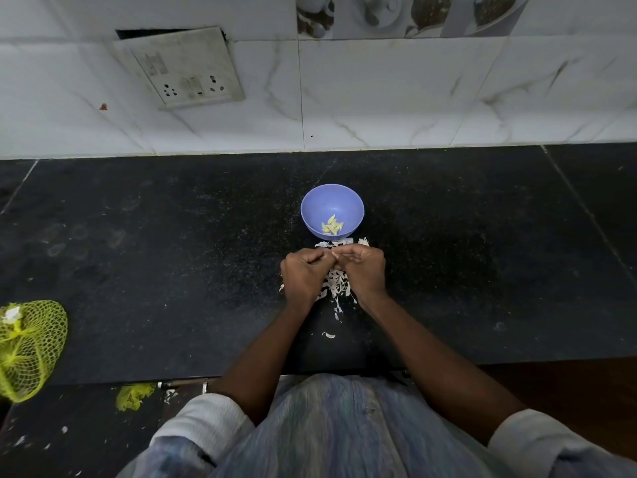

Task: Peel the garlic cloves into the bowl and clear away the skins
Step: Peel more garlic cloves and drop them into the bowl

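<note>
Left hand: The left hand (305, 270) was curled, fingertips pinching a small clove against the right hand.
Right hand: The right hand (362, 269) was curled, pinching the same garlic clove (333, 256), pale and mostly hidden.
Skins: White papery skins (336, 286) lay piled beneath both hands.
Bowl: The blue bowl (332, 201), just beyond the hands, held yellowish peeled cloves (332, 225).
Worktop: The worktop (172, 236) was black speckled stone; a yellow net bag (29, 346) lay far left.
Wall: White marbled tiles carried a socket plate (182, 67).

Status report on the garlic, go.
Both hands, left hand and right hand, pinching one clove. Peeled cloves in blue bowl. Skins piled under hands, uncleared.
</note>
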